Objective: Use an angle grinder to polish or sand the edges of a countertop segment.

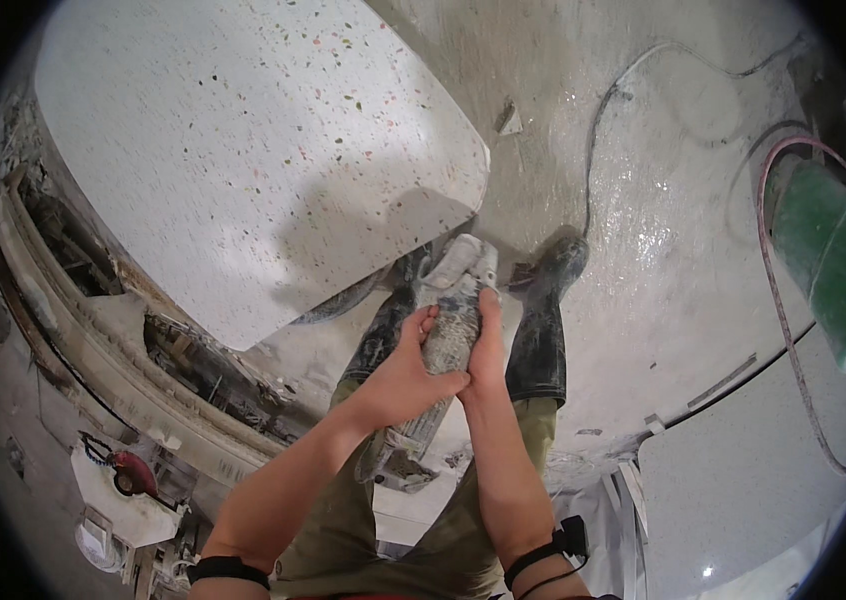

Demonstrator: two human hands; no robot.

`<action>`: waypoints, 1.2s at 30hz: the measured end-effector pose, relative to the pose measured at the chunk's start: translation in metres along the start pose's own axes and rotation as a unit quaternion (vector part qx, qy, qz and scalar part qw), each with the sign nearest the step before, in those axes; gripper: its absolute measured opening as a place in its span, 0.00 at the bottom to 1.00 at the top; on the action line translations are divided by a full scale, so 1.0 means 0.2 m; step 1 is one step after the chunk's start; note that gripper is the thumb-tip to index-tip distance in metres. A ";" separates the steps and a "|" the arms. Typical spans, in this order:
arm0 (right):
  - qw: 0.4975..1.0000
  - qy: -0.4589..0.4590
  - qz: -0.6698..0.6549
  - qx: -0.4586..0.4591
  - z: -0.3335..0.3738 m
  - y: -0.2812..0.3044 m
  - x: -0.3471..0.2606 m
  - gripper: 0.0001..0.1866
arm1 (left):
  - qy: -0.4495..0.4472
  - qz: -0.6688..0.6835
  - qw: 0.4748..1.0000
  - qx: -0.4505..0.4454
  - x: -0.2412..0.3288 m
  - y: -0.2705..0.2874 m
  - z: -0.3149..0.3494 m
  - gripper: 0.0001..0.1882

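Observation:
A dust-caked handheld power tool (454,335), long-bodied and shaped like an angle grinder, is held in front of my legs. My left hand (408,376) wraps its body from the left, with the thumb lying across it. From the right, my right hand (486,348) grips the same body, fingers along its side. The tool's pale head points away from me, near the corner of a speckled white terrazzo slab (243,130). Its lower end hangs below my left wrist. The underside of the tool is hidden.
Black rubber boots (539,340) stand on the wet, dusty floor (663,250). A grey cable (593,130) runs from near the right boot; a pink hose (769,250) loops by a green panel (823,260). A grey slab (743,470) lies right, a dirty metal frame (93,310) left.

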State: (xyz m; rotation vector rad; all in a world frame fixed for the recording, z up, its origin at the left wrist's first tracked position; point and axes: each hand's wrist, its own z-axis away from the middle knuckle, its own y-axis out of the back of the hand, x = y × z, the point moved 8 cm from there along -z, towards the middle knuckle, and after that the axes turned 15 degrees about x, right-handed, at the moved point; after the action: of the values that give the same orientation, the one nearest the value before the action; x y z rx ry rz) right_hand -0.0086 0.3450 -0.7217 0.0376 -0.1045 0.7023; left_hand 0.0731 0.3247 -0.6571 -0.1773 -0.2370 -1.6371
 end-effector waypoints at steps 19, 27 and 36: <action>0.979 0.102 0.177 -0.004 -0.01 0.00 -0.42 0.22 | -0.028 0.150 0.988 0.032 0.03 -0.29 -0.09 0.55; 0.986 0.063 0.153 0.033 0.01 0.04 -0.24 0.21 | -0.001 0.102 0.994 0.026 -0.07 -0.17 -0.03 0.56; 0.984 0.106 0.146 0.008 0.02 -0.04 -0.37 0.21 | -0.027 0.089 0.995 0.031 0.07 -0.20 -0.08 0.53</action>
State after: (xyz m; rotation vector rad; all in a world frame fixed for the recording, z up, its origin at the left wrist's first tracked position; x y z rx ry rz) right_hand -0.0598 0.2915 -0.7252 -0.0388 0.1015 0.9961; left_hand 0.0328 0.3105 -0.6704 -0.1910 -0.3039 -1.4474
